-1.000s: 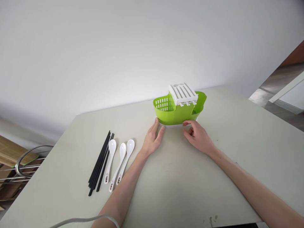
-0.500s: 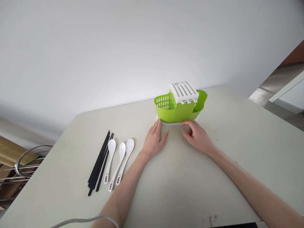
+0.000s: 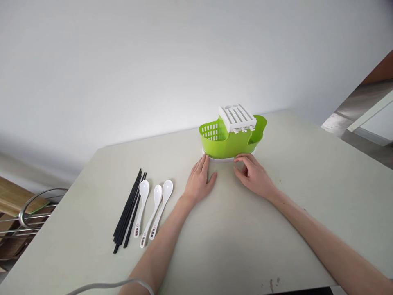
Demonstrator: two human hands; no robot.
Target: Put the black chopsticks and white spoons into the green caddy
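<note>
A green plastic cutlery holder (image 3: 229, 147) with a slotted white top (image 3: 238, 118) stands upright on a white base tray (image 3: 225, 160) near the wall. My left hand (image 3: 199, 180) lies on the table with its fingers stretched out, their tips at the tray's front left edge. My right hand (image 3: 253, 174) has bent fingers, and its fingertips touch the tray's front right edge; thumb and index are apart. Nothing is held in either hand. Left of my left forearm lie three white spoons (image 3: 157, 197) and a bundle of several black chopsticks (image 3: 130, 209).
The pale table (image 3: 239, 246) meets a white wall (image 3: 172, 69) at the back. A metal rack (image 3: 27, 213) with a wooden board stands beyond the left edge. A grey cable (image 3: 107, 284) crosses my left forearm at the bottom.
Almost nothing differs. The holder's upper part sits very slightly lower and further left in view; both hands stay at the tray's front edge.
</note>
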